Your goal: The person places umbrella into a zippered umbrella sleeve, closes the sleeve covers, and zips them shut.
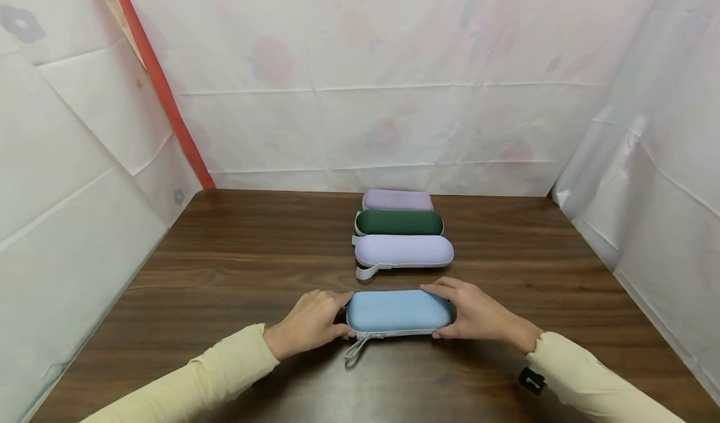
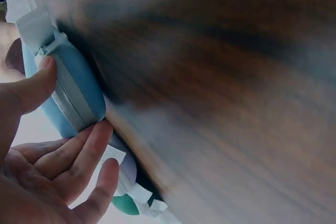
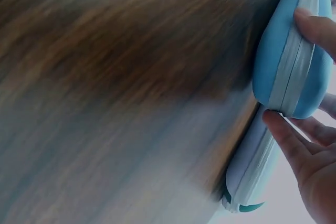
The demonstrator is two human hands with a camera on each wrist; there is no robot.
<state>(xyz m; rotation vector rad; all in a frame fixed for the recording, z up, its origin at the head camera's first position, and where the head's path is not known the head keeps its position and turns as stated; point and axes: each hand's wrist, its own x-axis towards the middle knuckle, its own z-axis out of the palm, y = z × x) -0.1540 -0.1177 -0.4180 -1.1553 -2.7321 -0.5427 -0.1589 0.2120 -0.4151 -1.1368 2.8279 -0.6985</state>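
Observation:
A light blue zippered hard case lies on the wooden table close to the person, its grey zip band and loop strap facing the front. My left hand grips the left end, thumb on the zip side and fingers at the far side. At the other end my right hand holds it the same way. In the left wrist view the thumb touches the case beside the zip pull. The right wrist view shows thumb and fingertips on the rounded end of the case.
Behind the blue case, a lavender case, a dark green case and a mauve case lie in a row, one behind another. White patterned sheets hang around the brown table. A red strip runs down the left corner.

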